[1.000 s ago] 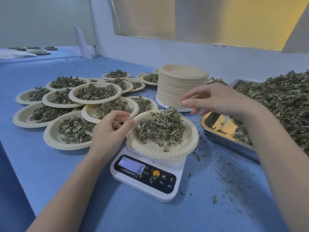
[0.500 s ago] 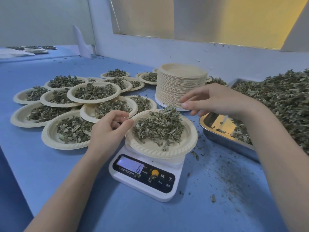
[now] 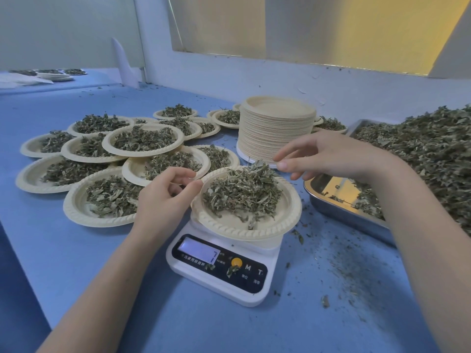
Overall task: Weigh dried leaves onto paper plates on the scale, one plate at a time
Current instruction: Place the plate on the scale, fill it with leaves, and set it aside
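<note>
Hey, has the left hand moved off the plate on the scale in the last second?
No. The left hand still holds the plate at its left rim, in the same spot relative to the scale.

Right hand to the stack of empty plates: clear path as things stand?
Probably yes. The right hand hovers just in front of the stack of empty plates, its fingers holding nothing that shows, and nothing stands between them; the plate on the scale lies lower.
</note>
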{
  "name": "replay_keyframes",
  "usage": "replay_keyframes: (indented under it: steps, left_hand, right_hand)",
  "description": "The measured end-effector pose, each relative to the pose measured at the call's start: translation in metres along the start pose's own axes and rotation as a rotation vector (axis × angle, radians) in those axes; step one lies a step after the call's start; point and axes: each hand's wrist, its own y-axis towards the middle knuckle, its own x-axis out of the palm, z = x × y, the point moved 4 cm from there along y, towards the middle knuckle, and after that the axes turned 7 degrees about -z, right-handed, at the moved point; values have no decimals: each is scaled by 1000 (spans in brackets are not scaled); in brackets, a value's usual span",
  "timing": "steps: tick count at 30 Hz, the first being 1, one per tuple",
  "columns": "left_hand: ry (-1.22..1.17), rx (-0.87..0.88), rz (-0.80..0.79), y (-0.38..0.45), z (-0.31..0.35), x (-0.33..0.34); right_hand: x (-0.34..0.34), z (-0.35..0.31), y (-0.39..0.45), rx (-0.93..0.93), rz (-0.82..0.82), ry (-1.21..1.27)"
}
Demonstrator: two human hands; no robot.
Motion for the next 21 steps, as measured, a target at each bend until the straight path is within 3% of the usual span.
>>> replay_keyframes:
  steps: [7, 15, 21]
  left_hand:
    - [25, -11, 11, 0, -1, 0]
    - [226, -41, 12, -1, 2, 0]
    - [127, -80, 57, 3, 9, -1]
  right_hand:
    - [2, 0, -2, 45, -18, -14]
    - [16, 12, -1, 324, -167, -143]
    - [17, 11, 5, 327, -20, 3]
